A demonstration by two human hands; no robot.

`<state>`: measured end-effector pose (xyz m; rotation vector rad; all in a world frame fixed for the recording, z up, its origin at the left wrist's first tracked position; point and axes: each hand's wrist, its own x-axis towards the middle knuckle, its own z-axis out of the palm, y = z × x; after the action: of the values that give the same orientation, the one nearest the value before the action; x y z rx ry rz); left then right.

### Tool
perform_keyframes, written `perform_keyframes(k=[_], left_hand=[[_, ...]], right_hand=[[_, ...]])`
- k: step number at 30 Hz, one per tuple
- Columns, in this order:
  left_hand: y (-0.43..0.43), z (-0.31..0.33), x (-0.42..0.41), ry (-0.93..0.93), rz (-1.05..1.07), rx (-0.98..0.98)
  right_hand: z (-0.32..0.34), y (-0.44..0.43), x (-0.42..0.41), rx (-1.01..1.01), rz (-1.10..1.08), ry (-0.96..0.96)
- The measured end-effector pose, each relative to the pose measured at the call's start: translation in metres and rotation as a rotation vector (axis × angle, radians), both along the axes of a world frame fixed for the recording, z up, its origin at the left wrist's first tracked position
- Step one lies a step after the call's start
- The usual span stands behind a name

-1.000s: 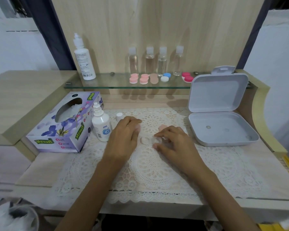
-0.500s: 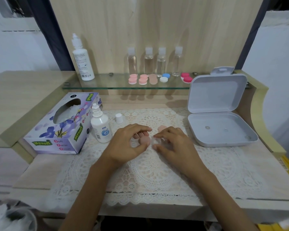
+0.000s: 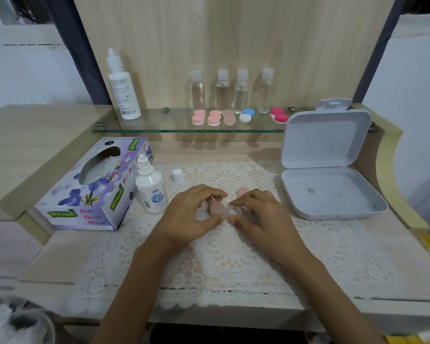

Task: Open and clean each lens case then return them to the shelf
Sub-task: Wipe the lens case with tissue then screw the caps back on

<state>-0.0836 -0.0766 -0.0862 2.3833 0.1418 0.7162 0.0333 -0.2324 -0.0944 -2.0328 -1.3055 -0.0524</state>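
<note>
The left hand (image 3: 191, 214) curls its fingers round one round pink cap (image 3: 217, 210). Right hand (image 3: 256, 214) fingers pinch the clear lens case (image 3: 232, 211) beside it, low over the lace-covered surface (image 3: 233, 264). A second cap (image 3: 242, 191) lies just behind the right fingers. Well beyond them, five shelf cases (image 3: 199, 117) and four clear bottles (image 3: 222, 91) stand on the glass shelf (image 3: 159, 125).

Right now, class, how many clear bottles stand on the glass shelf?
4, in a row on the glass shelf: left bottle, second bottle, third bottle, right bottle. None looks hidden.

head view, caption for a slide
Left hand pinches a pink cap, right hand holds the clear lens case on a lace mat; more cases line the glass shelf.
</note>
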Motion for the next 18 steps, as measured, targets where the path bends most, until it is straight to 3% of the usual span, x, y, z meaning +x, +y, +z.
perform_keyframes(k=[18], left_hand=[[0.0012, -0.0027, -0.0001, 0.029, -0.065, -0.034]], right_hand=[[0.0019, -0.0004, -0.0009, -0.008, 0.0, -0.002]])
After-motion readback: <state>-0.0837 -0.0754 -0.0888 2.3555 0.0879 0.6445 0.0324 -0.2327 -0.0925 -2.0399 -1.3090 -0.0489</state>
